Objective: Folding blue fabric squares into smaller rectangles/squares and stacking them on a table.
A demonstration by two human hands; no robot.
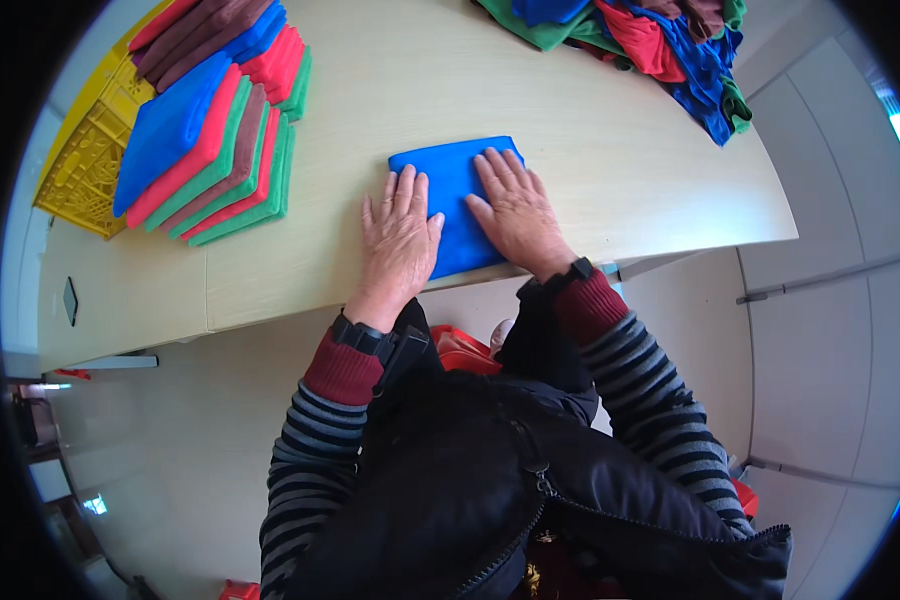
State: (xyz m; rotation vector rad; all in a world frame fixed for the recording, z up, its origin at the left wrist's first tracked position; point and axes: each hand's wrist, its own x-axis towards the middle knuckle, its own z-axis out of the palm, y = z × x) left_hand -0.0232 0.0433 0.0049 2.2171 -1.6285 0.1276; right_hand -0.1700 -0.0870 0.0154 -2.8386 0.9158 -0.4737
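Note:
A folded blue towel [455, 205] lies flat on the table near its front edge, squarely in front of me. Along its left side rests my left hand [398, 235], palm down, fingers stretched out and partly over the cloth. My right hand [518, 212] presses flat on the right side of the same towel, its fingers spread and thumb pointing inward. Between the two hands a strip of blue cloth shows. Neither hand grips anything.
Stacks of folded blue, red, green and brown towels [210, 150] stand at the far left by a yellow plastic crate [95, 150]. A loose heap of coloured cloths [650, 50] hangs over the far right edge. A small dark flat object [71, 301] lies at the table's left end.

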